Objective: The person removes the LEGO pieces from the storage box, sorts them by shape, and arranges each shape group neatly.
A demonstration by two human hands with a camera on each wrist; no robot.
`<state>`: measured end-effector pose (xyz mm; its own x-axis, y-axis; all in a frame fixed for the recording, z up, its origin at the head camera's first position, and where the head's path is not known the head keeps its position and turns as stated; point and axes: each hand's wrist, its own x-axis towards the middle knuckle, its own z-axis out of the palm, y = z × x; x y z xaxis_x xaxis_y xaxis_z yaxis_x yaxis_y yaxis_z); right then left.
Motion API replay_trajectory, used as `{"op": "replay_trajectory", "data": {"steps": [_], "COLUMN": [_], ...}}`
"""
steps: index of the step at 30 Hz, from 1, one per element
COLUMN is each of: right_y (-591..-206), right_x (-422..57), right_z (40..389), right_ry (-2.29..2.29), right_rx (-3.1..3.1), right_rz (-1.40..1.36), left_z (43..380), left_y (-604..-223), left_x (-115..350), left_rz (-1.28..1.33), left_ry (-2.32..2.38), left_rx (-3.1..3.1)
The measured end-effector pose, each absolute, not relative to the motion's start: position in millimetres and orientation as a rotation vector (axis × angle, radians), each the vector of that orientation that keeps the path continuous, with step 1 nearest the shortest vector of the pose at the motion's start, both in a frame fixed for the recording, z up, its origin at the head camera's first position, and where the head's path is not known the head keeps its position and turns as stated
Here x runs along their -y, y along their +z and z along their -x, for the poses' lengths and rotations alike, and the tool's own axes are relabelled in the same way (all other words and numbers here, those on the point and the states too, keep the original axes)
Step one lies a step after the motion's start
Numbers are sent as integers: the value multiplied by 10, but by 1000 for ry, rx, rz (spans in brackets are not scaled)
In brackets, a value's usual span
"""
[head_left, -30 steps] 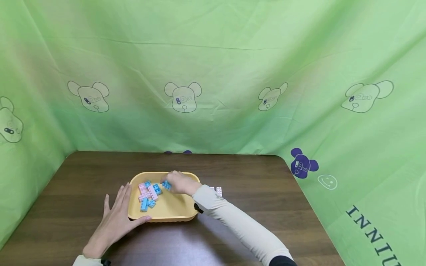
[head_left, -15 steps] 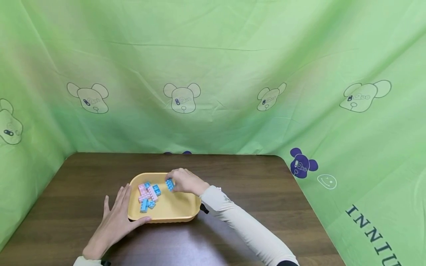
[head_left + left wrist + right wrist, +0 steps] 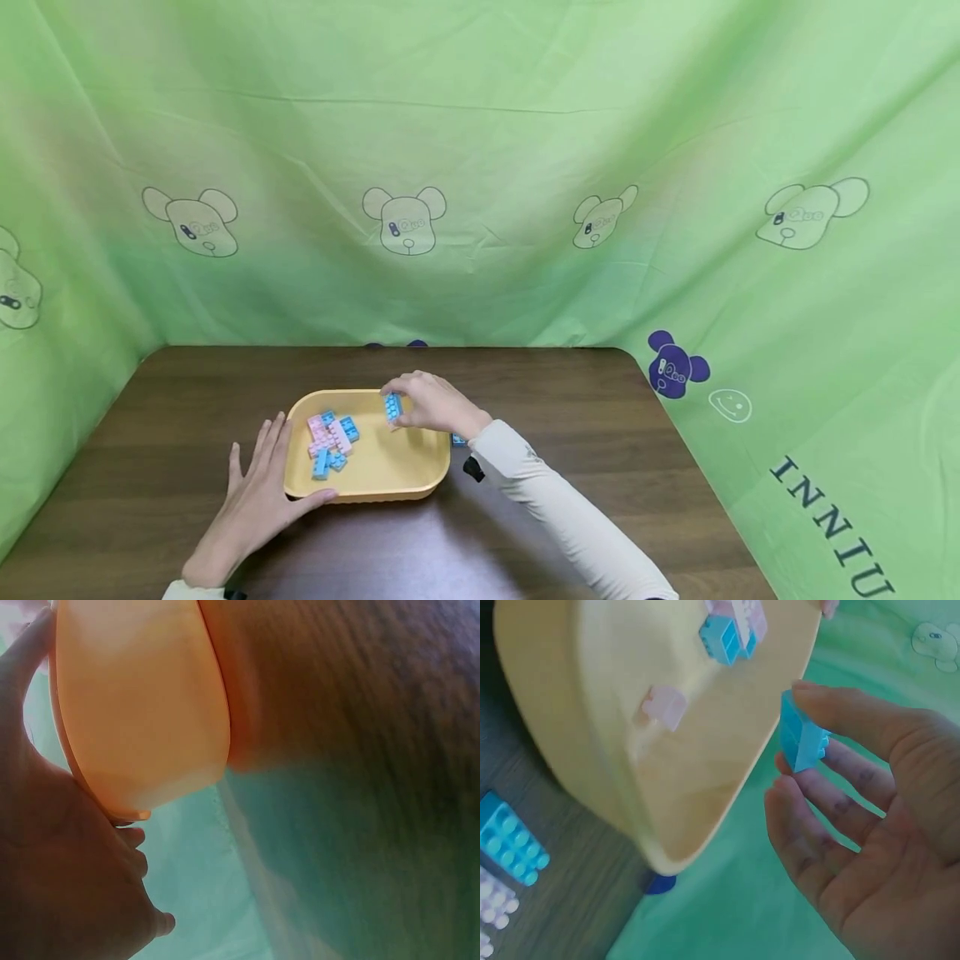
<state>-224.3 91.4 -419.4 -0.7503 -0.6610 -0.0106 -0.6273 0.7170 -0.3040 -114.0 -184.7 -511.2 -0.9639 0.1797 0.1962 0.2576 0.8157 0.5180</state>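
My right hand [image 3: 441, 407] pinches a blue toy building brick [image 3: 392, 406] between thumb and fingers, above the far right part of a yellow tray [image 3: 390, 475]. The right wrist view shows this studded brick [image 3: 799, 739] held at the thumb tip. My left hand [image 3: 251, 512] rests against the tray's left end, with its fingers extended along the side and its thumb on the near rim. Inside the tray's left half lies a cluster of pink bricks [image 3: 318, 429] and blue bricks [image 3: 348, 429]. A small pink brick [image 3: 664, 706] lies apart on the tray floor.
On the dark wooden table [image 3: 570, 450], just right of the tray, lie a blue brick [image 3: 511, 840] and pink bricks [image 3: 493, 900], partly hidden by my right arm in the head view. A green printed cloth [image 3: 480, 167] surrounds the table's back and sides.
My right hand has risen from inside the tray and moved slightly right, with the blue brick pinched in it. My left hand has stayed against the tray.
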Motion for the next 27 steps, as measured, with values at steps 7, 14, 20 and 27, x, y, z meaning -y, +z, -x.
{"op": "replay_trajectory", "data": {"steps": [7, 14, 20, 27], "right_y": [-4183, -4178, -4208, -4302], "right_x": [-1109, -1321, -1527, -1746], "right_z": [2238, 2237, 2234, 2216], "right_ry": [-480, -606, -666, -734], "right_rx": [-2826, -2827, -2869, -2866], "right_rz": [1000, 883, 889, 872], "left_z": [1147, 1144, 1143, 1139], "left_y": [-5119, -5130, -5121, -5119], "left_x": [1852, 1851, 1846, 1846], "left_rz": [334, 327, 323, 323], "left_ry": [-806, -782, -795, -791], "left_rx": [2864, 2858, 2852, 2869]}}
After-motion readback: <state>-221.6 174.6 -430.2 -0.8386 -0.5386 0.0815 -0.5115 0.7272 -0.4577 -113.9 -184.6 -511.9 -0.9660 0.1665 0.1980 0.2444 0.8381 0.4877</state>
